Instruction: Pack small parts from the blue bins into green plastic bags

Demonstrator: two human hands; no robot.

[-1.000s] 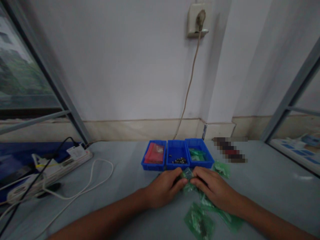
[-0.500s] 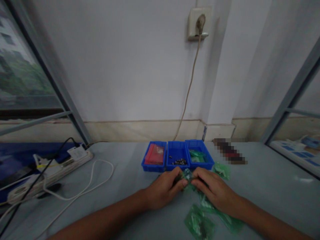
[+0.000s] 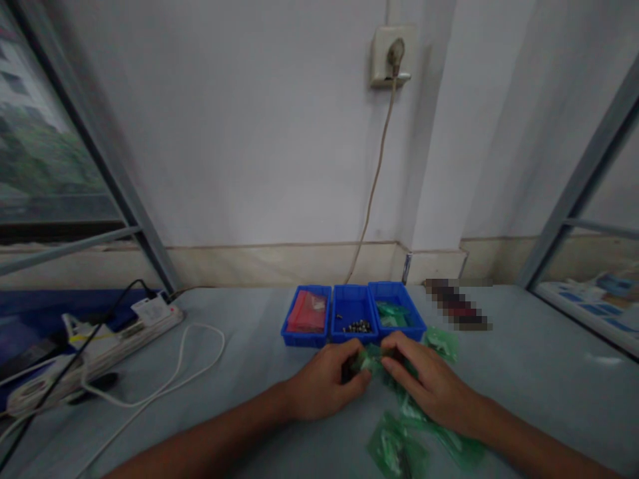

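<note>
A small green plastic bag is stretched between my two hands, just in front of the blue bins. My left hand has its fingers curled round the bag's left side, with the thumb below. Thumb and fingertips of my right hand pinch its right edge. What the bag holds is too blurred to make out. Under and beside my right hand lie more green bags, one nearer me and another by the right bin.
Red bags fill the left blue bin. Small metal parts lie in the middle bin, green bags in the right bin. A power strip and a white cable lie at left. A pixelated item lies at back right.
The bag between my hands has turned a little and sits slightly lower. My left thumb and forefinger have spread a little apart. The whole view has shifted slightly.
</note>
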